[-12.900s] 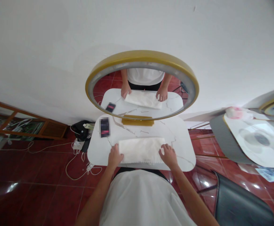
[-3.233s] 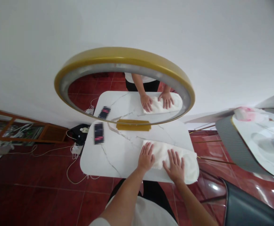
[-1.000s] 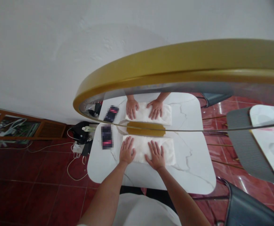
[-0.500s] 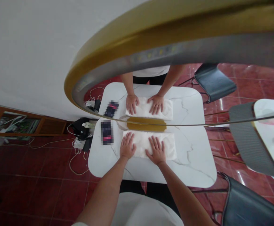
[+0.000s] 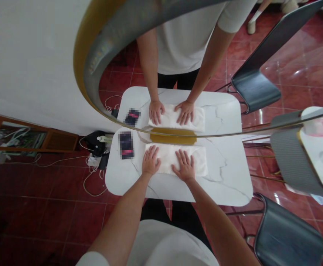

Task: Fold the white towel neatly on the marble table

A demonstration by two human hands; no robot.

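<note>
On the white table [image 5: 219, 177], left hand [image 5: 150, 161] and right hand [image 5: 184, 167] stay spread flat on the towel [image 5: 166, 159]

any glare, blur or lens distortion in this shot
Head view: the wide lens bows the mirror frame; glare spots sit on the glossy floor tiles; the phone is pixelated; the towel, left hand and right hand look sharp.

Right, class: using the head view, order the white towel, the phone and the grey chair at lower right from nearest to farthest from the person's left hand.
1. White towel: under the left hand, touching it.
2. Phone: just to the left.
3. Grey chair: far off, lower right.
</note>
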